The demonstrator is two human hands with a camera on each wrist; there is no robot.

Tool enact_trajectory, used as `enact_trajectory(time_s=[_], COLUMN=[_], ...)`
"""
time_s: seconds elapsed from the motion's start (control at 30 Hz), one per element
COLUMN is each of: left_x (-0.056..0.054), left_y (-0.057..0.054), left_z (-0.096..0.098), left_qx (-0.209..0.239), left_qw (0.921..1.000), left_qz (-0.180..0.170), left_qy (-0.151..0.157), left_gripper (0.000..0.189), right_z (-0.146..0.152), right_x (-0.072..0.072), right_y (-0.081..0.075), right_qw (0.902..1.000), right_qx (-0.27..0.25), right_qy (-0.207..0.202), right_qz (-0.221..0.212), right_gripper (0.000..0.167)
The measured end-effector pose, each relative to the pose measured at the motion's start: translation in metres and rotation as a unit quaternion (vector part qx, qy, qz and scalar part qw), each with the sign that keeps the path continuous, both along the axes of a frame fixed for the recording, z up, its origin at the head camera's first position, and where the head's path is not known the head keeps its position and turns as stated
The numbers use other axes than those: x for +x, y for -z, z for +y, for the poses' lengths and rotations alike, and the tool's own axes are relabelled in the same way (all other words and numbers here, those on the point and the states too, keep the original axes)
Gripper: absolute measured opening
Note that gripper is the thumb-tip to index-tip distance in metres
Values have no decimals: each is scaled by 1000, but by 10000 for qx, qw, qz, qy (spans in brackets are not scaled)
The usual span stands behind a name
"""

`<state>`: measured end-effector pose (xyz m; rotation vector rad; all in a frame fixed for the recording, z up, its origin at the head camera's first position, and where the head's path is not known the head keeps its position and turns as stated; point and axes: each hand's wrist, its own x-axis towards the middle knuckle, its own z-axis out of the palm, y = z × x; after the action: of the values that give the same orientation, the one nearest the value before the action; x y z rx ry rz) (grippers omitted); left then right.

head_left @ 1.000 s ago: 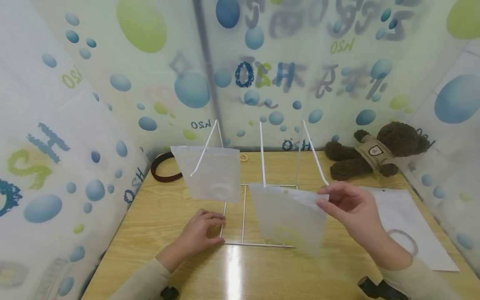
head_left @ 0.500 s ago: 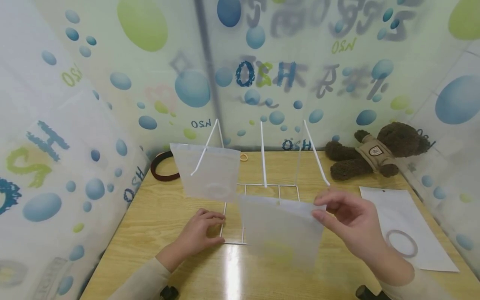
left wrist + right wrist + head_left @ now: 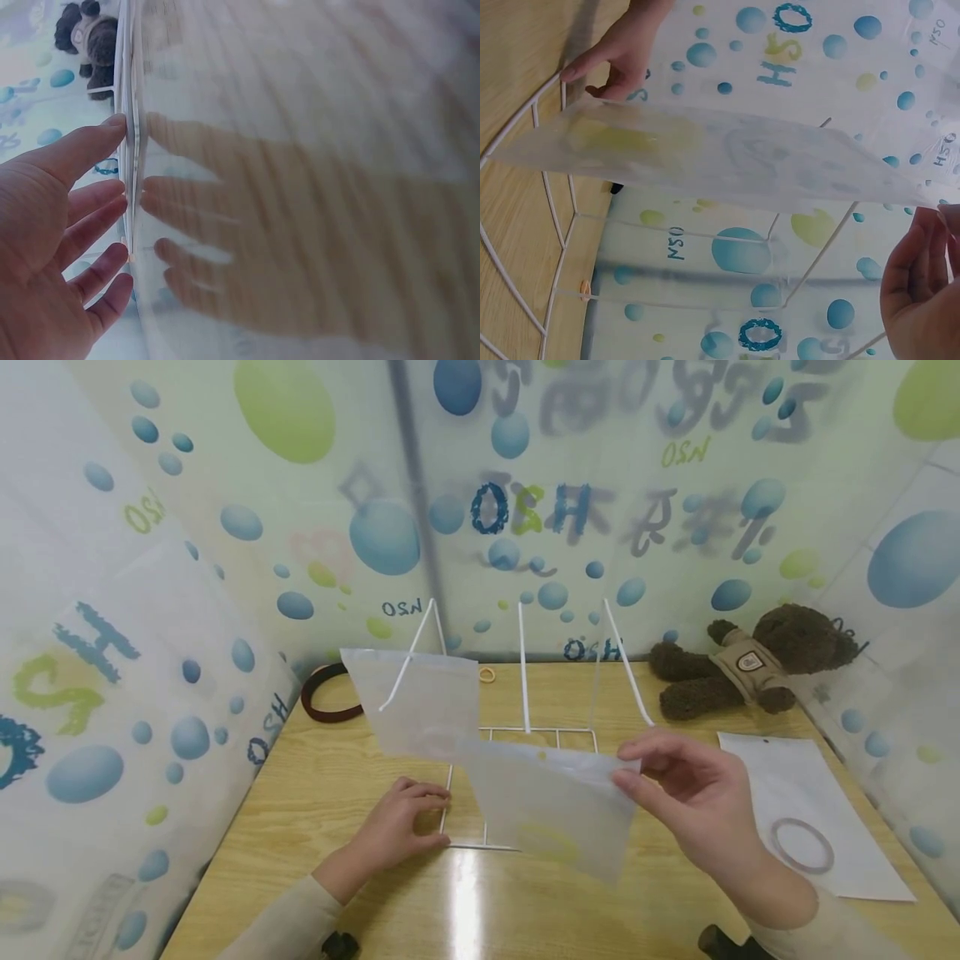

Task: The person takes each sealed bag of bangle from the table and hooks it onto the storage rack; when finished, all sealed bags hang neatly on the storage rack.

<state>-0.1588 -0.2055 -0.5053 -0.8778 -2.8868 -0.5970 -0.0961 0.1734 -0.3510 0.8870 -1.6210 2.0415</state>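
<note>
My right hand (image 3: 697, 802) pinches the top right corner of a frosted zip bag (image 3: 551, 810), between thumb and fingers. A yellow ring-shaped thing shows through its lower part. The bag hangs tilted in front of a white wire rack (image 3: 524, 668), below the free end of the middle prong. A second frosted bag (image 3: 427, 706) hangs on the rack's left prong, with a pale ring faintly visible inside. My left hand (image 3: 393, 827) rests at the front left corner of the rack's base, fingers loosely extended; in the left wrist view its fingertips (image 3: 114, 124) touch the base.
At the right lies another pale frosted bag (image 3: 795, 777) with a pinkish ring (image 3: 802, 845). A brown teddy bear (image 3: 750, 664) lies at the back right. Behind the hanging bag is a dark brown hoop (image 3: 330, 717), and a small orange ring (image 3: 487, 675) lies near the back wall.
My right hand has drawn the bag left and slightly toward me, away from the right prong; the bag dipped, then rose a little. The left hand stays put.
</note>
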Motion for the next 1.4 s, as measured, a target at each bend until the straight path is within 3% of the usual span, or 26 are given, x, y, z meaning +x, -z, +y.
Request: enact_trajectory(time_s=[0.2,0.5,0.93,1.4], left_x=[0,-1,0,0], left_y=[2,0,4,1], left_z=[0,0,-1,0], left_qx=[13,69,102,19], left_qw=[10000,10000,9998,10000], left_qz=[13,-22,185,3], left_qy=[-18,2,12,-18], left_gripper=[51,51,51,52], right_z=[-6,-13,-14,-14], right_x=[5,6,2,-5], right_y=[-2,-7,-14,-13], right_qw=[9994,9983,9952,9894], right_qx=[-107,-138,224,729], right_qy=[317,363,778,1128], right_qz=[-81,444,548,545], right_gripper=[35,29,27,30])
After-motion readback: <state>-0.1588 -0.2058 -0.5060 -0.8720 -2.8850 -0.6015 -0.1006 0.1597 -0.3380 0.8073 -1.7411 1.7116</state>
